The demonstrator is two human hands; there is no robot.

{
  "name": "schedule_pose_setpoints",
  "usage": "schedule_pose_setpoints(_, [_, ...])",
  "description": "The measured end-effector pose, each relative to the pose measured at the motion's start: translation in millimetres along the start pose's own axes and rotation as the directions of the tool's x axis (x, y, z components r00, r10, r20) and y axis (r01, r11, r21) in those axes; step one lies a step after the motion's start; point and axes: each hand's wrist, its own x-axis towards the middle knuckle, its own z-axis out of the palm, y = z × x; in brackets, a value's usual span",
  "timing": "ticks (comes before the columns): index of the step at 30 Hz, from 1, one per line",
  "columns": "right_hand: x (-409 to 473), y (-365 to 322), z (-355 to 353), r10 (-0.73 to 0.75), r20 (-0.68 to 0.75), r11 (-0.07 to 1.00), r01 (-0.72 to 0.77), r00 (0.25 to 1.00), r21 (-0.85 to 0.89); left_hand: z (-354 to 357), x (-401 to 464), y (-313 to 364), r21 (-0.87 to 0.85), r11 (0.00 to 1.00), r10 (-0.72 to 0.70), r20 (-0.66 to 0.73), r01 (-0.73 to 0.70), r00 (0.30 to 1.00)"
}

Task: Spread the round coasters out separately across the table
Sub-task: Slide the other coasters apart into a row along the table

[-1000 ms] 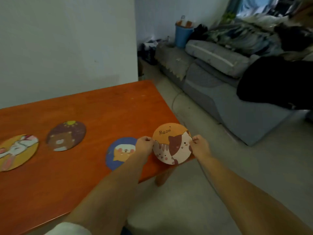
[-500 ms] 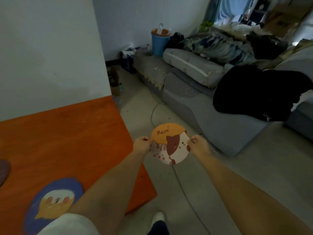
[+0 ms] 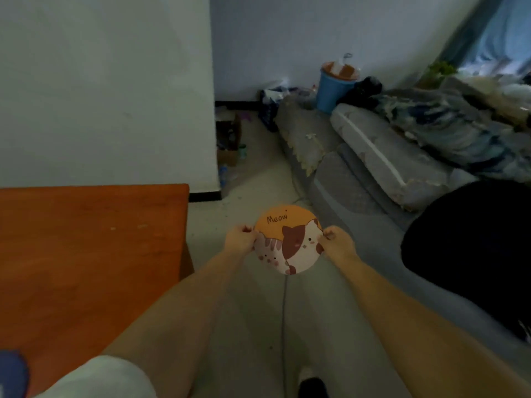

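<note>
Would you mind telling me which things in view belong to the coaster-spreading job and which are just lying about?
Part of the job:
- round orange cat coaster marked "Meow", pinched at its edges by the left hand and right hand, off the table
- orange-brown wooden table
- blue round coaster at the table's near edge

Lying about:
- grey sofa
- blue plastic bucket
- black cloth
- rumpled patterned blanket

1. An orange-brown wooden table [image 3: 86, 254] fills the left and lower left of the frame; its right edge runs down the middle left.
2. Part of a blue coaster [image 3: 13, 372] lies on the table at the bottom left corner, cut off by the frame.
3. A pale floor [image 3: 258, 326] fills the centre, with a thin cable [image 3: 284, 311] lying on it.
</note>
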Motion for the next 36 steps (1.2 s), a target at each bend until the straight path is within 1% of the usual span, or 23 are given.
schedule_pose_setpoints(3, [44.6, -23.3, 9.5, -0.13, 0.136, 0.99, 0.135, 0.982, -0.026, -7.1, 14.1, 1.3, -0.109, 0.993, -0.057, -0.163, 0.04, 0.985])
schedule_pose_setpoints(6, [73.2, -48.8, 21.9, -0.217, 0.247, 0.974, 0.227, 0.945, -0.012, -16.8, 9.8, -3.3, -0.187, 0.98, -0.12, -0.295, 0.066, 0.948])
schedule_pose_setpoints(8, [85.6, -67.1, 35.2, -0.27, 0.318, 0.958, 0.285, 0.909, -0.004, -25.8, 2.3, -6.5, -0.229, 0.972, -0.145, -0.378, 0.059, 0.914])
schedule_pose_setpoints(12, [90.6, -111.5, 78.1, -0.345, 0.468, 0.916, 0.4, 0.814, -0.019, -57.9, -12.5, -16.3, -0.31, 0.949, -0.226, -0.549, 0.055, 0.805])
schedule_pose_setpoints(15, [83.4, -144.7, 122.0, -0.418, 0.569, 0.866, 0.499, 0.708, 0.016, -86.8, -21.1, -32.5, -0.376, 0.925, -0.304, -0.639, 0.058, 0.707])
schedule_pose_setpoints(18, [72.9, -174.5, 165.5, -0.472, 0.653, 0.812, 0.581, 0.592, 0.061, -115.7, -24.1, -52.7, -0.438, 0.896, -0.385, -0.689, 0.07, 0.614])
schedule_pose_setpoints(20, [66.4, -189.1, 190.6, -0.493, 0.69, 0.778, 0.623, 0.53, 0.078, -132.5, -25.1, -63.7, -0.467, 0.882, -0.421, -0.712, 0.068, 0.563])
schedule_pose_setpoints(26, [43.3, -226.2, 243.1, -0.495, 0.787, 0.688, 0.72, 0.367, 0.097, -166.7, -38.9, -86.3, -0.581, 0.814, -0.517, -0.713, 0.015, 0.474])
schedule_pose_setpoints(29, [28.6, -233.3, 264.2, -0.45, 0.847, 0.651, 0.753, 0.283, 0.095, -172.5, -48.5, -101.9, -0.621, 0.783, -0.578, -0.71, 0.03, 0.401])
schedule_pose_setpoints(32, [11.6, -236.1, 285.0, -0.404, 0.893, 0.604, 0.791, 0.199, 0.097, -176.2, -58.4, -117.2, -0.619, 0.779, -0.613, -0.724, 0.093, 0.317])
schedule_pose_setpoints(34, [1.2, -236.7, 298.1, -0.395, 0.904, 0.575, 0.811, 0.164, 0.104, -179.0, -63.4, -126.2, -0.597, 0.786, -0.616, -0.742, 0.159, 0.265])
schedule_pose_setpoints(36, [-6.3, -236.1, 310.0, -0.392, 0.911, 0.523, 0.846, 0.128, 0.107, -181.0, -63.8, -132.9, -0.56, 0.793, -0.606, -0.765, 0.239, 0.217])
